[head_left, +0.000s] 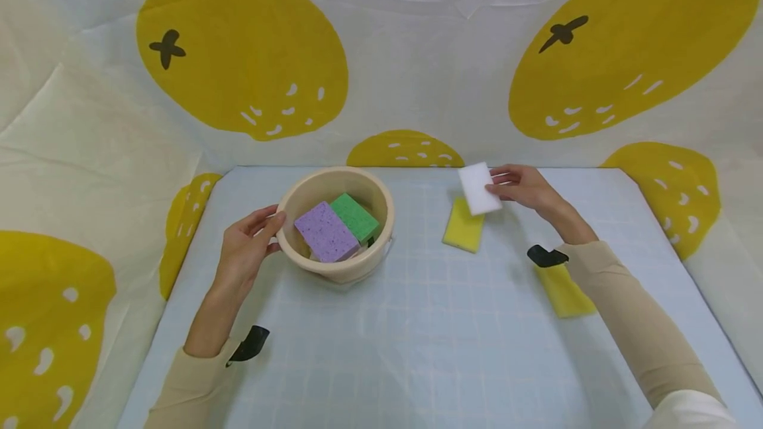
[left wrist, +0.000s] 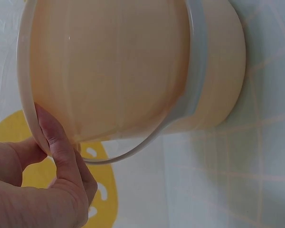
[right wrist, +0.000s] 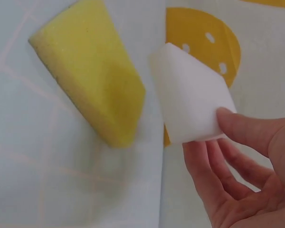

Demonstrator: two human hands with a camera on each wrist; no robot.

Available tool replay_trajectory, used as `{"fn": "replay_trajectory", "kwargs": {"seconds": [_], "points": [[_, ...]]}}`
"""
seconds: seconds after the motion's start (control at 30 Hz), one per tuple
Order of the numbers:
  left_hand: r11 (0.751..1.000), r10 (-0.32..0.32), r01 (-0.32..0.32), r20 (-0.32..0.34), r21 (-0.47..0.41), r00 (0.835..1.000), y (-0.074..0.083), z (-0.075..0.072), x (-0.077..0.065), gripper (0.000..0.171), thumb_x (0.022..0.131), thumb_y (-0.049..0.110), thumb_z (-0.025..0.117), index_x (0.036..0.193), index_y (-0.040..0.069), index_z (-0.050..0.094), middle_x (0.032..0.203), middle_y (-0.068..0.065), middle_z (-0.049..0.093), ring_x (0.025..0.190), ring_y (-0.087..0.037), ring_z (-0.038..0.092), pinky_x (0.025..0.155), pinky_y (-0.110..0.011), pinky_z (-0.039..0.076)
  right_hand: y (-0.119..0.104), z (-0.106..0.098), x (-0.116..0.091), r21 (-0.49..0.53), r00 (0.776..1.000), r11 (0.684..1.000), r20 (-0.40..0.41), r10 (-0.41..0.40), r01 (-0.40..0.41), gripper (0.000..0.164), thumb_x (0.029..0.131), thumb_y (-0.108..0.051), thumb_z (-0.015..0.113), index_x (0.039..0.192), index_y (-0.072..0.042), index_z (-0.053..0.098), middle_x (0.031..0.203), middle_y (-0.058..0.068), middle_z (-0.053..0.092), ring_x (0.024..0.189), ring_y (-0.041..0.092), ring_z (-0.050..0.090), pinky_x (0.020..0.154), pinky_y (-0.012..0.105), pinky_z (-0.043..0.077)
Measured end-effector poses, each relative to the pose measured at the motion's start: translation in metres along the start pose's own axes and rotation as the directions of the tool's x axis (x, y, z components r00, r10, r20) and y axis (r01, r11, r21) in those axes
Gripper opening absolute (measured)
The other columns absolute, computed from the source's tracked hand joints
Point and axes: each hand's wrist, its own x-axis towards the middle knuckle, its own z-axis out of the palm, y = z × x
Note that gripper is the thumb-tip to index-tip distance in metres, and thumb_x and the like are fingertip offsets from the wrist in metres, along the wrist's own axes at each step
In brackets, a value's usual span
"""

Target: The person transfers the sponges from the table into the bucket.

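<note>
A cream bucket (head_left: 283, 243) stands at the left of the table, with a purple sponge (head_left: 325, 232) and a green sponge (head_left: 355, 217) inside. My left hand (head_left: 243, 243) pinches the bucket's rim on its left side, thumb and fingertips on either side of the lip in the left wrist view. The bucket's handle (left wrist: 147, 140) hangs down along its side. My right hand (head_left: 524, 189) holds a white sponge (head_left: 479, 189) between thumb and fingers, raised over the far part of the table. Below it a yellow sponge (head_left: 463, 227) lies flat, its far end overlapped by the white one.
Another yellow piece (head_left: 565, 291) lies at the right, partly covered by my right forearm. The pale blue gridded table (head_left: 417, 349) meets a fabric backdrop (head_left: 417, 51) printed with large yellow fruit along its back and sides.
</note>
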Motion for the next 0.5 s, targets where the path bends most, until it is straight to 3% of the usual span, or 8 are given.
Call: {"fn": "replay_trajectory", "kwargs": {"seconds": [0.2, 0.4, 0.5], "points": [[1.0, -0.009, 0.009, 0.0, 0.002, 1.0, 0.001, -0.001, -0.001, 0.057, 0.097, 0.033, 0.073, 0.143, 0.004, 0.059, 0.119, -0.006, 0.066, 0.091, -0.009, 0.065, 0.075, -0.021, 0.061, -0.016, 0.0, -0.005, -0.005, 1.0, 1.0, 0.017, -0.026, 0.026, 0.061, 0.102, -0.03, 0.068, 0.149, 0.0, 0.045, 0.143, 0.025, 0.052, 0.125, 0.039, 0.054, 0.106, 0.05, 0.05], [1.0, -0.018, 0.018, -0.001, 0.009, 1.0, 0.002, -0.001, -0.001, 0.057, 0.097, 0.034, 0.073, 0.144, 0.006, 0.058, 0.125, -0.01, 0.064, 0.092, -0.01, 0.065, 0.076, -0.022, 0.061, -0.032, -0.001, -0.013, 0.019, 0.997, 0.998, 0.032, -0.068, 0.067, 0.058, 0.101, -0.026, 0.069, 0.148, 0.001, 0.047, 0.142, 0.025, 0.054, 0.122, 0.037, 0.056, 0.093, 0.03, 0.058], [1.0, -0.018, 0.018, 0.0, 0.01, 1.0, 0.002, 0.0, -0.001, 0.057, 0.098, 0.034, 0.072, 0.144, 0.006, 0.058, 0.125, -0.01, 0.064, 0.092, -0.011, 0.065, 0.076, -0.022, 0.061, -0.04, -0.002, -0.018, 0.031, 0.995, 0.996, 0.038, -0.09, 0.088, 0.057, 0.101, -0.025, 0.069, 0.147, 0.002, 0.047, 0.142, 0.025, 0.054, 0.122, 0.037, 0.057, 0.092, 0.029, 0.058]]}}
